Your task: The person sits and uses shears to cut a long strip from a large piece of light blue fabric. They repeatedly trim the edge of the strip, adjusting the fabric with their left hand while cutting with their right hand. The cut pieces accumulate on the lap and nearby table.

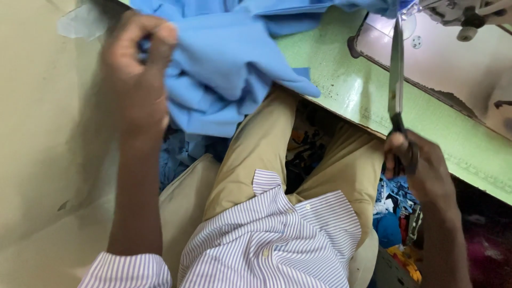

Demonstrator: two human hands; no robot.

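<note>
The person sits at a pale green painted work surface (341, 80) and looks down at their own lap. The left hand (136, 64) is clenched tight around a bunch of soft light blue cloth (229, 58). The cloth is held up high, and the rest of it hangs down over the edge of the surface and onto the tan trousers (256, 154).

The right hand (421, 170) is closed around the dark handles of a long pair of metal scissors (397, 85). The blades point up and away from the person, toward the white sewing machine (458, 16) at the far end of the surface. The blades look closed or nearly closed. Their tip is near the top edge of the blue cloth, but whether it touches the cloth cannot be told.

A few things could go wrong from here. The scissors are long and sharp, and the cloth is bunched and loose. If the cloth slips in the left hand, the blades could cut in the wrong spot. The left hand's fingers are wrapped in the folds, so a cut made too close could nick them. The tip is also close to the sewing machine and could bump it. A pile of bright cloth scraps (397, 213) lies below the surface by the person's right leg.
</note>
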